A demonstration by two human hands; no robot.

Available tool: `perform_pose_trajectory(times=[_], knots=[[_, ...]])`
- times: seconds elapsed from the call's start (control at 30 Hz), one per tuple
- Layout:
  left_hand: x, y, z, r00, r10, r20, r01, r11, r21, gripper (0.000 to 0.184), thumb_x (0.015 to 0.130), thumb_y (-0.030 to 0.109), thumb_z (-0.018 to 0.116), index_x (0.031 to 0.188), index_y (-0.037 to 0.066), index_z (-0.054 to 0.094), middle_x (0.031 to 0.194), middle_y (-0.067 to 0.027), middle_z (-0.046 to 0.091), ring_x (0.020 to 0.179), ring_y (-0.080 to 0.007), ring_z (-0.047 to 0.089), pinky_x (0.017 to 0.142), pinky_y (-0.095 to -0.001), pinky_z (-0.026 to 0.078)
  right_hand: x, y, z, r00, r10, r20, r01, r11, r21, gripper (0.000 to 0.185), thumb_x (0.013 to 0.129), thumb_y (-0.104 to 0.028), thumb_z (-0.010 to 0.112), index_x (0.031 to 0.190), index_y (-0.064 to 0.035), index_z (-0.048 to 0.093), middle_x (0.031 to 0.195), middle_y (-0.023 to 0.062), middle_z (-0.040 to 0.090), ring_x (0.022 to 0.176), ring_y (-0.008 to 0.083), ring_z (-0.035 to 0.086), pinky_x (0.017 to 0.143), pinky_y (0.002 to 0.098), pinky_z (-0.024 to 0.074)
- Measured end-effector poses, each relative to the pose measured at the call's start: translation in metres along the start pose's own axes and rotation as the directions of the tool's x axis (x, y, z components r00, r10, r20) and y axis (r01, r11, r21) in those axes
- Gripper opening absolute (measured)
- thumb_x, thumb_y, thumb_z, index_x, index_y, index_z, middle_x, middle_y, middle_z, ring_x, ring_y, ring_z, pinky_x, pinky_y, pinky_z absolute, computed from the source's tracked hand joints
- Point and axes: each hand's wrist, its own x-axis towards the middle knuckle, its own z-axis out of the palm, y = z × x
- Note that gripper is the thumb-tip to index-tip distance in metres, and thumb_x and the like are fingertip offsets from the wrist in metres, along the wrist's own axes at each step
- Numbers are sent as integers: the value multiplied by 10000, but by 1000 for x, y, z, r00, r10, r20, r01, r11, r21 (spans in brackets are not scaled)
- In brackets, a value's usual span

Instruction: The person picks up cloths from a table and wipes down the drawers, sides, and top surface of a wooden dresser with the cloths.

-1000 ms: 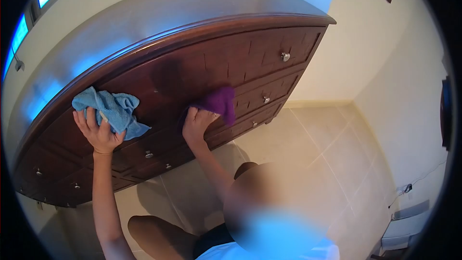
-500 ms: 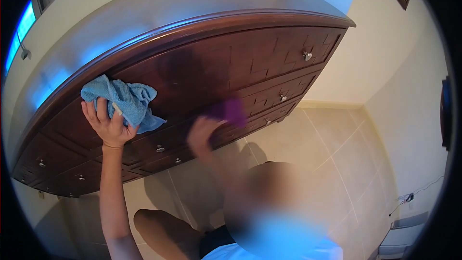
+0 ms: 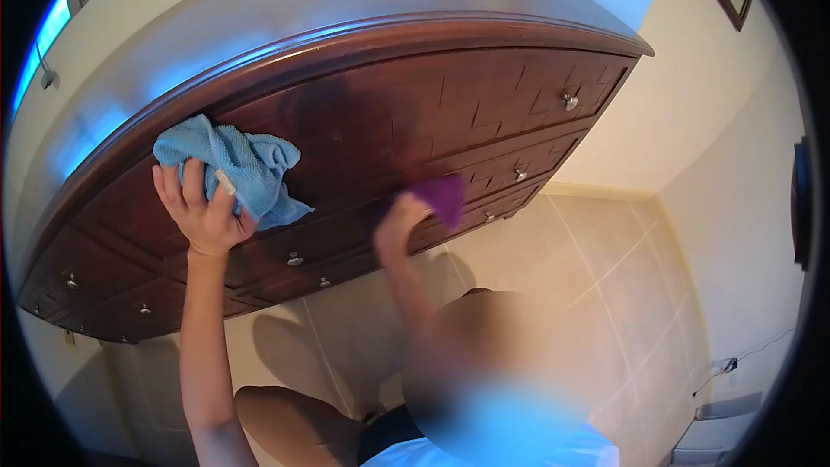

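Light blue, crumpled towelling cloth (image 3: 251, 164): held against the front of a dark reddish-brown wooden chest of drawers (image 3: 346, 130), near its top edge, with the fingers of the left hand (image 3: 207, 220) clamped on it. Purple fabric cloth (image 3: 443, 198): gripped, slightly blurred, in the curled fingers of the right hand (image 3: 400, 220), before the lower drawers.

A: Light source?
B: Bright blue-white glass window (image 3: 43, 56), upper left; blue glare streaks the glossy top of the dark-brown wooden dresser (image 3: 493, 78).
A: Shadows?
B: One soft on its front, others across the beige tiled floor (image 3: 566, 246).
A: Sharpness?
B: Blue textured cloth (image 3: 251, 169) reads clearly; purple cloth (image 3: 445, 199) and right hand (image 3: 400, 220) soft. Heavy blur, lower centre.
A: Edges?
B: Bowed lines, black corners.
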Motion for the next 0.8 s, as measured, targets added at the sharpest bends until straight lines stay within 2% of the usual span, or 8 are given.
perform_pose_trajectory(times=[0.07, 0.17, 0.2, 0.23, 0.37, 0.57, 0.67, 0.8], knots=[[1, 0, 1, 1000, 2, 8, -2, 1000, -13, 394, 733, 448, 556, 924, 103, 548, 1267, -202, 399, 1239, -421, 286, 1010, -597, 210, -30, -39, 8, 989, -89, -120, 124, 934, 334, 365, 855, -151, 385, 1118, 97, 437, 1093, 287, 429, 1042, 407, 374, 955, 472, 246], [4, 3, 0, 1000, 12, -2, -12, 1000, -5, 393, 730, 448, 555, 919, 104, 542, 1256, -204, 403, 1235, -423, 288, 1007, -599, 209, -15, -12, 3, 942, -202, -268, 237, 966, 104, 290, 871, -145, 396, 1019, 91, 477, 1017, 281, 456, 985, 401, 409, 905, 476, 284], [5, 3, 0, 1000, 0, -2, 0, 1000, -6, 387, 730, 440, 549, 926, 107, 544, 1255, -205, 402, 1234, -423, 287, 1004, -601, 210, -4, 11, -14, 962, 17, 274, 82, 935, -345, 275, 913, -180, 391, 942, 78, 482, 929, 250, 484, 908, 382, 442, 846, 454, 316], [6, 3, -1, 1000, -10, -1, 10, 1000, -5, 381, 731, 433, 544, 934, 110, 546, 1253, -206, 401, 1233, -423, 287, 1002, -602, 210, 14, 26, -7, 954, 44, -297, -8, 993, 122, 313, 941, -218, 386, 833, 58, 484, 848, 220, 497, 843, 347, 452, 794, 436, 328], [6, 4, 2, 1000, -7, -21, 7, 1000, 4, 388, 735, 428, 534, 967, 119, 556, 1266, -209, 390, 1229, -424, 289, 999, -603, 212, 69, 110, -7, 792, 190, -580, 21, 941, 337, 361, 930, -265, 360, 1054, 57, 470, 1001, 155, 508, 878, 254, 474, 839, 372, 369], [2, 2, 1, 1000, -9, -8, 9, 1000, 14, 420, 733, 448, 544, 1008, 132, 566, 1284, -209, 377, 1218, -432, 294, 991, -597, 220, -9, 109, 29, 883, 356, -305, -202, 876, 438, 443, 919, -249, 362, 1203, 90, 382, 1226, 252, 416, 1136, 325, 399, 976, 394, 294], [0, 0, -1, 1000, 17, 16, -17, 1000, 14, 453, 730, 468, 548, 1025, 125, 567, 1284, -210, 378, 1214, -431, 291, 988, -589, 224, -11, 106, -2, 909, 415, 26, -415, 903, 112, 511, 928, -250, 348, 1254, 141, 294, 1282, 308, 344, 1209, 392, 327, 1044, 398, 203], [1, -1, 0, 999, 34, 7, -34, 999, 19, 502, 724, 496, 547, 1054, 118, 574, 1287, -211, 373, 1214, -422, 281, 987, -579, 228, 59, 162, -24, 934, 226, -278, -196, 972, 132, 333, 909, -210, 375, 952, 117, 417, 994, 247, 448, 919, 336, 406, 850, 433, 318]])
